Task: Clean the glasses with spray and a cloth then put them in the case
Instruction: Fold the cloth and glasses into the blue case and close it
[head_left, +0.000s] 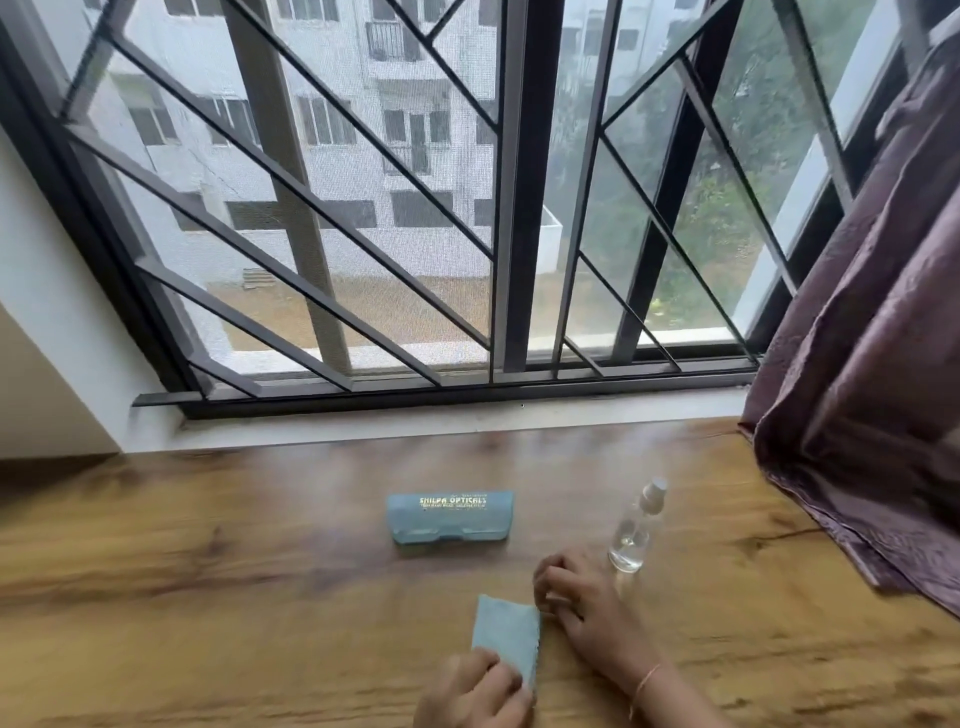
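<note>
Wooden desk (260, 545) low in frame: left hand (475, 688) presses the folded blue cloth (506, 631) flat; right hand (576, 597) rests curled, empty, beside it. Closed blue case (451, 517) at centre presumably holds the glasses; open it gently. Clear spray bottle (635, 530), part-filled, stands right.

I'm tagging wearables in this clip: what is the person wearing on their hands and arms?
Both are bare with no sleeves showing. The right hand has a thin, pale thread-like band at the wrist. The left hand shows no ring or glove; its wrist is out of frame.
</note>
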